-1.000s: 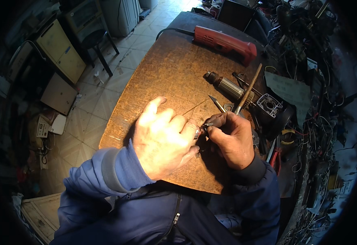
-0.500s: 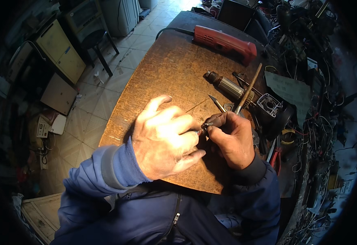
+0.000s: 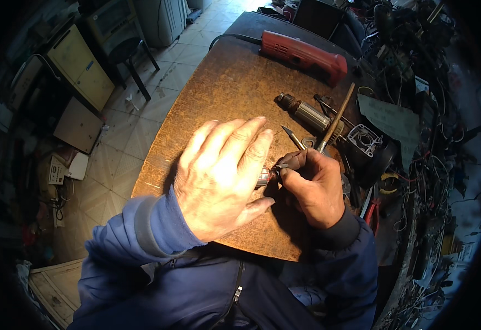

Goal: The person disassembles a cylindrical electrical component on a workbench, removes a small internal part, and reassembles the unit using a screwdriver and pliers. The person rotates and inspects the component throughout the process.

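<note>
Under my left hand (image 3: 218, 176) lies a small motor armature (image 3: 262, 177), with its metal core and dark reddish winding end partly in sight. My left fingers are stretched out and nearly flat over it; their palm side is hidden. My right hand (image 3: 314, 184) is closed in a pinch at the armature's right end. A small thin metal piece (image 3: 283, 165) shows between its thumb and forefinger, against that end. Just beyond my right hand are a pointed metal tool (image 3: 292, 137) and a long wooden-handled stick (image 3: 339, 115).
A larger motor armature (image 3: 309, 114) lies farther back, beside a metal housing part (image 3: 364, 139). Across the far end of the wooden table (image 3: 213, 88) rests a red power tool body (image 3: 303, 55). Red-handled pliers (image 3: 371, 209) lie right of my wrist. Tangled wires and parts (image 3: 416, 181) crowd the right side.
My left fingers have straightened from a curl and reach farther forward over the armature, more of which now shows. The right hand keeps its pinch in nearly the same place.
</note>
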Demonstrator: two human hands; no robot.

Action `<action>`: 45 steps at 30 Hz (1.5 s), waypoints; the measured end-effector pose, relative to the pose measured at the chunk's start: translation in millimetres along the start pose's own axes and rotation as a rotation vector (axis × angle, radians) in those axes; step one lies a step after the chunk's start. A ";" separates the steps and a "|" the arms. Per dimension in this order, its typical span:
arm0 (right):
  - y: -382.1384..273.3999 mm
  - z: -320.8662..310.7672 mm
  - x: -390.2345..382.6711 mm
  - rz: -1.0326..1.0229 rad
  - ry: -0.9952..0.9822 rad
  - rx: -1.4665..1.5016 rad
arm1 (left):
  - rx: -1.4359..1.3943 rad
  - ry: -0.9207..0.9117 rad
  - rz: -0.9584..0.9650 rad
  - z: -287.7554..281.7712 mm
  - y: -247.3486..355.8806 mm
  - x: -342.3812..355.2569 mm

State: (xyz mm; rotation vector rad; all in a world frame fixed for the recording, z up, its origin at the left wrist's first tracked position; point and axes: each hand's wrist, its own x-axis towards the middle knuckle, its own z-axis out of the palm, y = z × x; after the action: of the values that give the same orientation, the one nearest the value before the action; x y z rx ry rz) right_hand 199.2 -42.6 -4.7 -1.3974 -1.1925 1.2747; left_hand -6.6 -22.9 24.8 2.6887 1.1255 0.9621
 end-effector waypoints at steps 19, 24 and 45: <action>-4.8 -18.6 -1.6 -0.217 0.213 0.038 | 0.183 -0.177 0.024 -0.5 -3.8 4.3; 6.5 -24.3 5.5 -0.372 0.267 -0.333 | -0.092 -0.156 -0.070 -14.1 -16.5 11.7; -0.8 -13.0 -12.2 -0.435 -0.219 0.077 | -1.176 -0.256 -0.642 5.7 -21.2 1.8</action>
State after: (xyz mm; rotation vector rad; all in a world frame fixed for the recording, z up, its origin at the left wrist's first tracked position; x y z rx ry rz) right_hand 211.8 -54.6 -0.8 -0.8916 -1.4820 1.1640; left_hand -15.4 -5.3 15.0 1.3422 0.8432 0.7478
